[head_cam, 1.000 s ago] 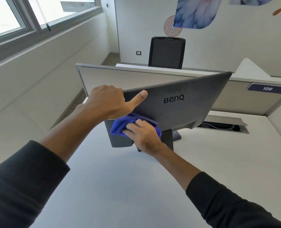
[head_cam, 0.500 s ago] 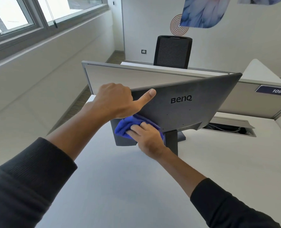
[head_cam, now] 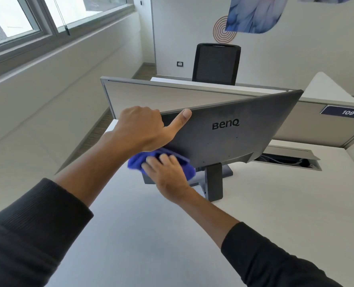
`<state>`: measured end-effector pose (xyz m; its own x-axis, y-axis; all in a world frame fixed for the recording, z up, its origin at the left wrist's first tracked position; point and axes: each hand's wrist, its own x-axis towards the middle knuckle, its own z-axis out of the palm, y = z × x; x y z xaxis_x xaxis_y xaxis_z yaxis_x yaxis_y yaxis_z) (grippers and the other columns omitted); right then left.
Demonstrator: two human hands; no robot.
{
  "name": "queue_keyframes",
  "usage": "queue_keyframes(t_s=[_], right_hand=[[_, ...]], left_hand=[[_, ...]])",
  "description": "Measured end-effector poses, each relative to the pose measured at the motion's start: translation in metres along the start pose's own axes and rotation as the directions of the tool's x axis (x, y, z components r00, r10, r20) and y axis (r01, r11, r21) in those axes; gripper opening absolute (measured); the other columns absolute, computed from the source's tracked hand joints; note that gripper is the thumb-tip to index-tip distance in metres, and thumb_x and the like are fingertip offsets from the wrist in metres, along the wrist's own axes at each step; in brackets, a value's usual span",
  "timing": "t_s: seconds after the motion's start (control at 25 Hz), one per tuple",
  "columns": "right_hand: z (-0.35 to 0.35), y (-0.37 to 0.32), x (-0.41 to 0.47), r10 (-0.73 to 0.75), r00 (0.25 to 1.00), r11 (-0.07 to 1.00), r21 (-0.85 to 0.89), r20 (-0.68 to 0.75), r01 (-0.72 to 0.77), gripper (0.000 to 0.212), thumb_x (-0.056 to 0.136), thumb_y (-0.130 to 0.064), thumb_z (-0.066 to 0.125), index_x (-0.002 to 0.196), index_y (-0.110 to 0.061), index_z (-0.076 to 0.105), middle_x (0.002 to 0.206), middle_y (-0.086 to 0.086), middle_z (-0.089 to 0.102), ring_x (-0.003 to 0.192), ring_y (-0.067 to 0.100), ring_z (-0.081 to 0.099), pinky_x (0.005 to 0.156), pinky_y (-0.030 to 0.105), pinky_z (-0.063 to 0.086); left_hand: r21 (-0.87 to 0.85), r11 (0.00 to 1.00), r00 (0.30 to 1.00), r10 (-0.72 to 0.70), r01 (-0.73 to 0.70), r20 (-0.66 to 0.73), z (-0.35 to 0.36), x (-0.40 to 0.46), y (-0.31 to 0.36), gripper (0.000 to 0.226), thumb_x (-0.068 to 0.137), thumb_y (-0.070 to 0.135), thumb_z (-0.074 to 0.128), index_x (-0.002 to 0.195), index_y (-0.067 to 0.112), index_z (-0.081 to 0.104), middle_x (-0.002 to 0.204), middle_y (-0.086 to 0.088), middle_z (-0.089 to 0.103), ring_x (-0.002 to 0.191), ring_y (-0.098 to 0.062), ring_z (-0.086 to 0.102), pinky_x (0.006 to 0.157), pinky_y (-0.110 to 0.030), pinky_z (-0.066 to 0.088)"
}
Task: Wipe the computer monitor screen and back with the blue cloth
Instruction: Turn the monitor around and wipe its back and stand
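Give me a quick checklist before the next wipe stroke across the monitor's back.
1. Left hand steadying the monitor at its top edge: ok.
2. Right hand pressing the blue cloth against the monitor's lower back: ok.
3. Stand planted on the desk: ok.
4. Back panel bare to the right, towards the BenQ logo: ok.
5. Cables in the desk's cable slot not pulled taut: cannot tell.
6. Screen side already wiped: cannot tell.

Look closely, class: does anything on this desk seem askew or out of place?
The monitor is tilted and turned back-to-viewer, steadied by the left hand while the right hand presses the blue cloth against it. Nothing looks damaged.
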<state>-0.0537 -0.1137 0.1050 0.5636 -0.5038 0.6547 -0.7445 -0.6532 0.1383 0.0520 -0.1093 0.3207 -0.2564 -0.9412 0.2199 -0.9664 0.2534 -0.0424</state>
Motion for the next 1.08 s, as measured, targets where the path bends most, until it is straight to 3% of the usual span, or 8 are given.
queue_keyframes(t_s=[0.12,0.28,0.44,0.56,0.64,0.84,1.0,1.08], right_hand=[[0.013,-0.003,-0.051,-0.115,0.885,0.99,-0.025,0.452,0.141,0.025,0.094,-0.004,0.06,0.112,-0.02,0.067,0.121,-0.004,0.063,0.101,0.023,0.059,0.085,0.036,0.051],[0.023,0.006,-0.08,0.137,0.773,0.982,0.019,0.62,-0.189,0.034,0.099,0.001,0.055,0.127,-0.015,0.063,0.137,0.002,0.055,0.124,0.029,0.051,0.102,0.041,0.047],[0.004,0.025,-0.114,0.659,0.642,0.672,0.075,0.393,-0.736,0.05,0.085,0.007,0.061,0.126,-0.019,0.069,0.129,0.0,0.057,0.118,0.028,0.055,0.086,0.037,0.052],[-0.016,0.039,-0.134,0.821,0.567,0.529,0.284,0.064,-0.799,0.053,0.08,0.009,0.055,0.122,-0.02,0.069,0.122,-0.003,0.053,0.11,0.023,0.054,0.089,0.03,0.051],[-0.017,0.056,-0.132,0.871,0.491,0.471,0.337,-0.029,-0.815,0.05,0.085,0.012,0.055,0.127,-0.013,0.065,0.128,0.004,0.052,0.118,0.025,0.053,0.099,0.028,0.047],[0.002,0.055,-0.143,0.93,0.224,0.149,0.257,0.29,-0.955,0.045,0.097,0.009,0.057,0.14,-0.003,0.053,0.136,0.017,0.051,0.115,0.038,0.06,0.088,0.04,0.054],[0.004,0.047,-0.152,0.919,-0.075,-0.211,0.323,0.386,-0.923,0.048,0.096,0.009,0.057,0.141,-0.006,0.048,0.135,0.015,0.05,0.107,0.038,0.066,0.081,0.045,0.058],[0.001,0.064,-0.125,0.942,-0.032,-0.19,0.451,0.335,-0.872,0.044,0.099,0.007,0.056,0.141,-0.004,0.048,0.136,0.014,0.053,0.116,0.033,0.065,0.087,0.037,0.053]], left_hand=[[0.005,1.0,1.0,0.0,0.0,-0.01,0.002,-0.001,-0.003,0.113,0.08,0.094,-0.017,0.065,0.012,0.059,0.06,-0.004,0.06,0.056,-0.016,0.051,0.054,-0.028,0.021],[0.02,1.0,1.0,-0.006,0.006,-0.011,0.005,0.0,-0.004,0.116,0.078,0.097,-0.02,0.067,0.013,0.06,0.061,-0.004,0.06,0.059,-0.02,0.051,0.054,-0.03,0.021],[0.033,0.999,1.0,-0.01,0.011,-0.025,0.008,0.0,-0.005,0.116,0.078,0.097,-0.019,0.069,0.013,0.06,0.062,-0.004,0.06,0.06,-0.021,0.052,0.054,-0.031,0.022],[0.047,0.999,0.999,-0.012,0.014,-0.042,0.009,0.0,-0.003,0.114,0.078,0.097,-0.019,0.071,0.014,0.059,0.064,-0.005,0.058,0.06,-0.021,0.05,0.054,-0.032,0.021],[0.058,0.998,0.999,-0.009,0.011,-0.038,0.009,0.0,-0.002,0.113,0.078,0.097,-0.019,0.071,0.014,0.058,0.064,-0.005,0.058,0.059,-0.02,0.049,0.054,-0.031,0.02],[0.099,0.995,1.0,-0.008,0.01,-0.02,0.009,0.0,-0.001,0.115,0.077,0.097,-0.019,0.081,0.014,0.06,0.07,-0.004,0.058,0.067,-0.027,0.055,0.061,-0.034,0.029],[0.111,0.994,1.0,-0.011,0.014,-0.025,0.009,0.001,-0.002,0.115,0.077,0.098,-0.019,0.086,0.015,0.06,0.073,-0.003,0.059,0.072,-0.03,0.056,0.063,-0.036,0.031],[0.113,0.994,1.0,-0.004,0.008,-0.029,0.009,0.002,-0.002,0.115,0.076,0.098,-0.019,0.084,0.014,0.06,0.072,-0.003,0.059,0.07,-0.029,0.056,0.061,-0.035,0.03]])
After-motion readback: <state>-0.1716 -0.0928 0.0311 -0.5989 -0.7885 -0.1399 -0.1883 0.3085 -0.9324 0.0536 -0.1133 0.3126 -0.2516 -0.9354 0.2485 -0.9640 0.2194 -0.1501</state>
